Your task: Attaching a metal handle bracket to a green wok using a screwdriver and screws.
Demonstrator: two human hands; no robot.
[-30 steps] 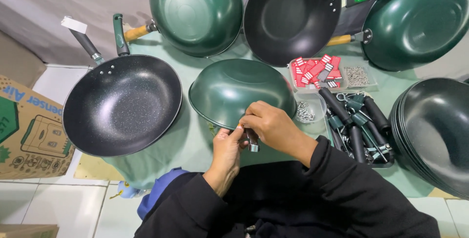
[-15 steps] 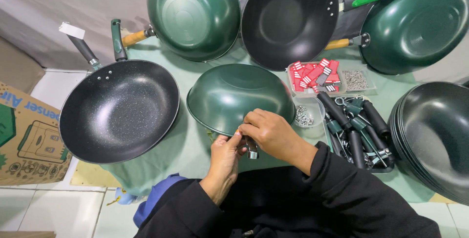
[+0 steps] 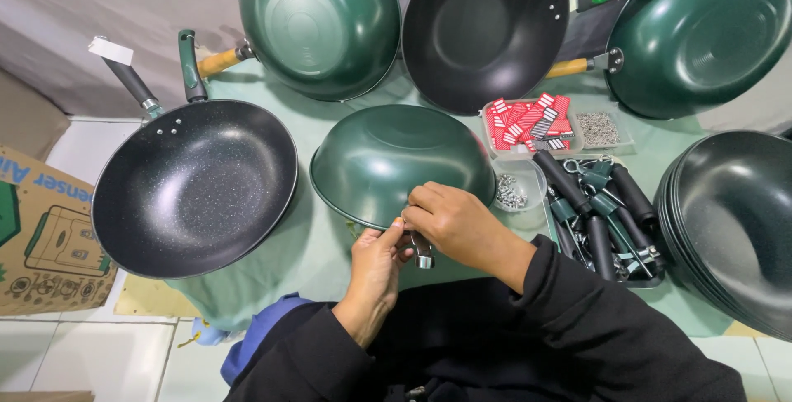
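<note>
While both hands meet at the near rim of the upturned pan, the scene lists as follows.

Item in hand: green wok body (image 3: pixel 400 159), handleless, lying bottom-up on the tabletop (image 3: pixel 313 245) at centre, just in front of the person.
Left hand (image 3: pixel 375 263): grip pinched at the pan's near rim, thumb and fingertips closed on the rim edge beside the fitting.
Right hand (image 3: pixel 450 222): grip clenched over a small metal handle bracket (image 3: pixel 421 252), pressing it to the rim; the exact contact is hidden under the fingers, so whether it is seated cannot be told.
Step in hand: judged to be fitting the bracket onto the wok's rim.
Next move calls for: holes lined up and a steady hold while a fastener goes in, probably from the dish of small screws (image 3: pixel 511 192).
Near right: tray of black and green handles (image 3: pixel 606 212); box of red tags (image 3: pixel 528 122); stack of dark pan bodies (image 3: pixel 734 220).
Near left: finished black speckled wok (image 3: pixel 194 188).
Far row: green wok with wooden handle (image 3: pixel 322 23); black wok with green handle (image 3: pixel 487 27); second green wok (image 3: pixel 701 35).
Floor, left: cardboard box (image 3: pixel 37 237).
</note>
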